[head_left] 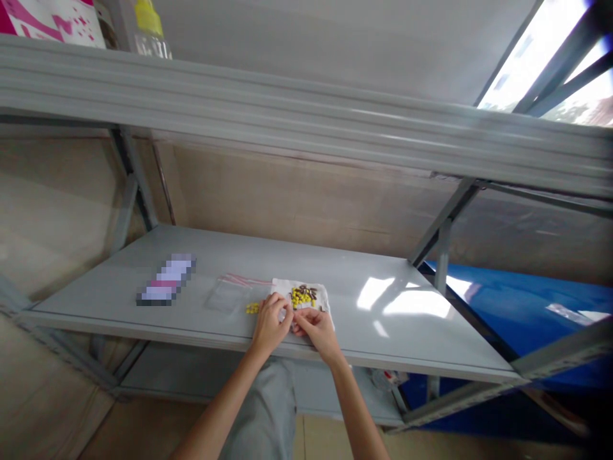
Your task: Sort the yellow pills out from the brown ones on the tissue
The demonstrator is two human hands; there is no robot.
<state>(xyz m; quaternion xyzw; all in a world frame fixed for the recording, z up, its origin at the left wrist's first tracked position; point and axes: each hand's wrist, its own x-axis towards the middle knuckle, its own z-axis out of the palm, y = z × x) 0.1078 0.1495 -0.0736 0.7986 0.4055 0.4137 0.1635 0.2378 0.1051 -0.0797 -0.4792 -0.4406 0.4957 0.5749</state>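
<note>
A white tissue-like sheet (324, 295) lies near the shelf's front edge, bearing small yellow pill-like pieces (299, 297) and dark brown capsule-like pieces (309, 289). My left hand (271, 324) is over the sheet's left side, thumb and fingers pinched together. Close beside it, at the sheet's front, my right hand (318, 327) is also pinched, its fingertips almost meeting the left ones. Whatever lies between the fingers is too small or hidden to make out. More yellow pieces (251, 308) rest on the shelf just left of my left hand.
Clear zip bags (227, 297) with red seams lie left of the sheet. A blurred-out phone-like object (166, 281) is farther left. Overhead runs an upper shelf edge (297, 115), carrying a yellow-capped bottle (151, 29) and a pink-white box (55, 22). Metal posts frame both sides.
</note>
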